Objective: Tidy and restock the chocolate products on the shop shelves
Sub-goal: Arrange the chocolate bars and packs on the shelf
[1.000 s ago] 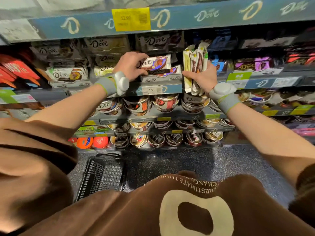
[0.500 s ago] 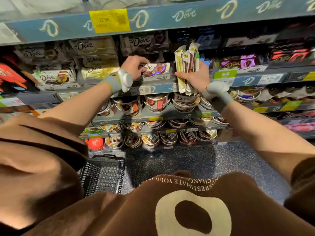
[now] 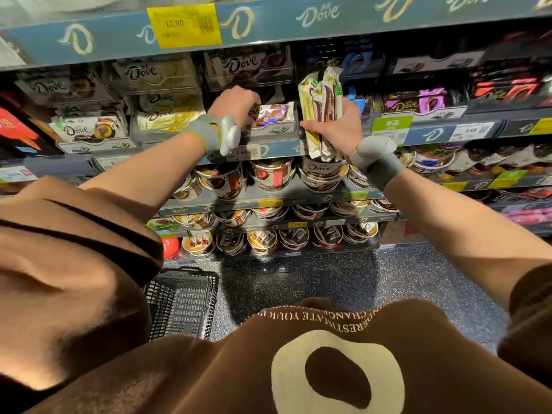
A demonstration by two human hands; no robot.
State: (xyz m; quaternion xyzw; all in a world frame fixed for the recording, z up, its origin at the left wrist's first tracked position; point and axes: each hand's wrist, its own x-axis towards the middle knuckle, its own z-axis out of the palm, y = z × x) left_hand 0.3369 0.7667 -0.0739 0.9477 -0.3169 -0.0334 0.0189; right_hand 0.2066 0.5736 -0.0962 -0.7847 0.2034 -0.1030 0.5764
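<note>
Item, mid-shelf restock: right hand clamped round upright bundle of chocolate bars, kept as ready stock beside display tray; left hand curled onto Dove bar in that tray, apparently seating it; basket below.

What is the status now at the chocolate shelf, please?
Left hand grips Dove bar in shelf tray. Right hand holds upright bundle of bars. Nothing blocking the tray.
</note>
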